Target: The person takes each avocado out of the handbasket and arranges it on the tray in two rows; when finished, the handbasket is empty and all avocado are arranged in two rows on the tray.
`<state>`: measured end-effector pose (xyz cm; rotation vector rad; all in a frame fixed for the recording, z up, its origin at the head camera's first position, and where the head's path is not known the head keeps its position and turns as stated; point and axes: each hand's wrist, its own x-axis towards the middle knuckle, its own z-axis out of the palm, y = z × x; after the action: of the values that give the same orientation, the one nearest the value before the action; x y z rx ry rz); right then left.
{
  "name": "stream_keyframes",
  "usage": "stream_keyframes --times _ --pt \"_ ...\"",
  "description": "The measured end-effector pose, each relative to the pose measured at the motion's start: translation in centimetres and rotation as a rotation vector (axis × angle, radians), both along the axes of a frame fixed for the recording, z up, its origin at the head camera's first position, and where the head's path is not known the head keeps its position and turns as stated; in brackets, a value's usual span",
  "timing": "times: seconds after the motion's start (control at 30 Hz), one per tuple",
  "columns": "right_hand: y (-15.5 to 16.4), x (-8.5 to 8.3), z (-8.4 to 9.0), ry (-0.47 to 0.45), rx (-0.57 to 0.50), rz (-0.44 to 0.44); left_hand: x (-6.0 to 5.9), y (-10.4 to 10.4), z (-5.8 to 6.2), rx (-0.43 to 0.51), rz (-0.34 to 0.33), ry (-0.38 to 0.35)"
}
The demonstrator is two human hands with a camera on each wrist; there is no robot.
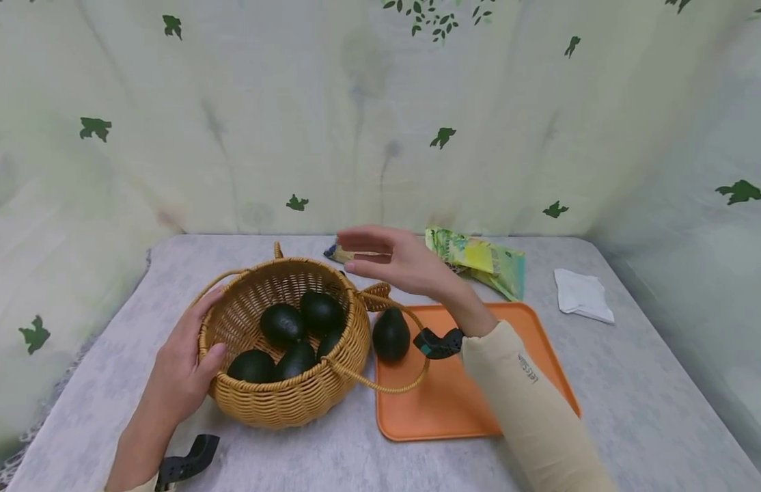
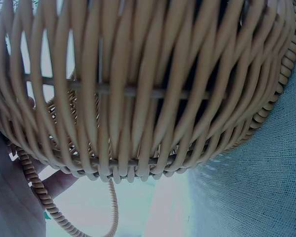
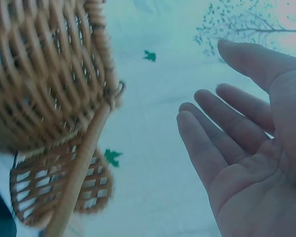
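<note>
A round wicker basket (image 1: 282, 400) holds several dark green avocados (image 1: 283, 325). My left hand (image 1: 185, 365) grips its left rim, the thumb inside the rim and the fingers around the outer wall. In the left wrist view the woven wall (image 2: 138, 89) fills most of the picture, beside part of that hand (image 2: 12, 192). My right hand (image 1: 402, 260) is raised over the basket's far right side, fingers extended. Apart from the basket, the same hand (image 3: 256, 148) holds nothing in the right wrist view. Another avocado (image 1: 391, 335) lies on an orange tray (image 1: 454, 417).
The basket's looped handle (image 1: 395, 391) reaches over the tray's left part. Behind the tray lie green-yellow packets (image 1: 479, 260), and a white packet (image 1: 583, 295) is at the right. A small dark-and-tan packet (image 1: 337, 253) shows partly behind the right hand. A patterned cloth backdrop (image 1: 331, 137) rises behind the table.
</note>
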<state>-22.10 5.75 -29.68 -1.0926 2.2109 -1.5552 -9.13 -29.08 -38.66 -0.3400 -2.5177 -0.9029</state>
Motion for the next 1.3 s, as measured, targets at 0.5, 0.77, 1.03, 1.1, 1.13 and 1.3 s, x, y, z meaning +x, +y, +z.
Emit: stream_keyframes --times 0.5,0.77,1.03,1.1,1.13,1.3 --pt "-6.0 -0.8 2.0 0.084 0.136 0.141 -0.1 -0.2 -0.4 0.008 -0.008 0.021" --pt "-8.2 -1.2 2.3 0.093 0.237 0.2 -0.1 -0.2 -0.4 0.003 -0.007 0.015" --pt "-10.0 -1.4 2.2 0.045 0.265 0.247 -0.2 -0.1 -0.3 -0.007 -0.007 0.008" --pt "-10.6 -1.4 2.2 0.042 0.279 0.251 -0.2 -0.1 -0.2 -0.009 -0.009 0.012" --pt "-10.8 -1.5 2.1 0.038 0.284 0.257 -0.2 -0.1 -0.2 -0.008 -0.011 0.013" --pt "-12.1 -1.5 1.6 -0.014 0.303 0.289 -0.1 -0.1 -0.2 -0.009 -0.01 0.011"
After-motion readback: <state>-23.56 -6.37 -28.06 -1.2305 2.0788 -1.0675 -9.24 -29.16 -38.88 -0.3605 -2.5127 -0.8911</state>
